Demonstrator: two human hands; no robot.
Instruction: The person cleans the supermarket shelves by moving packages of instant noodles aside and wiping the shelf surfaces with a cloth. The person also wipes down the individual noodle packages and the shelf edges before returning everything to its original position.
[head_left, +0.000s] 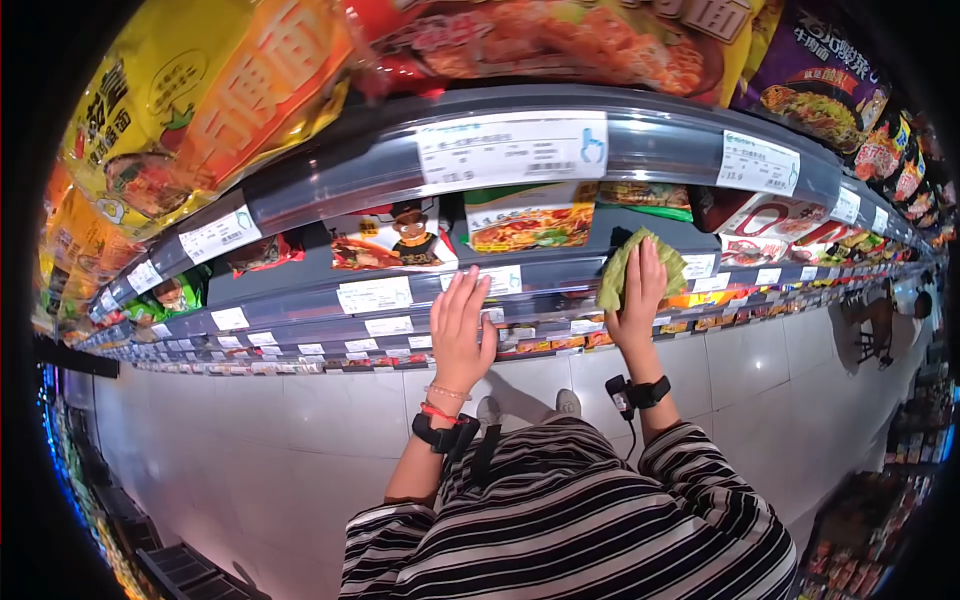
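Note:
My right hand (641,290) is pressed on a folded yellow-green cloth (612,275), which lies against the front edge of a lower shelf. Left of it, my left hand (462,328) has its fingers stretched out over a shelf edge, by the white price labels (375,295), and holds nothing. Behind the hands, on the shelf, stand a white packet with a cartoon figure (392,238) and a noodle packet with a green top (530,220).
Large noodle bags (215,100) fill the top shelf, whose curved grey edge (350,165) carries price labels. Pale floor tiles (280,440) lie below. A person (880,320) is at the far right. More stocked shelves (870,540) stand at the lower right.

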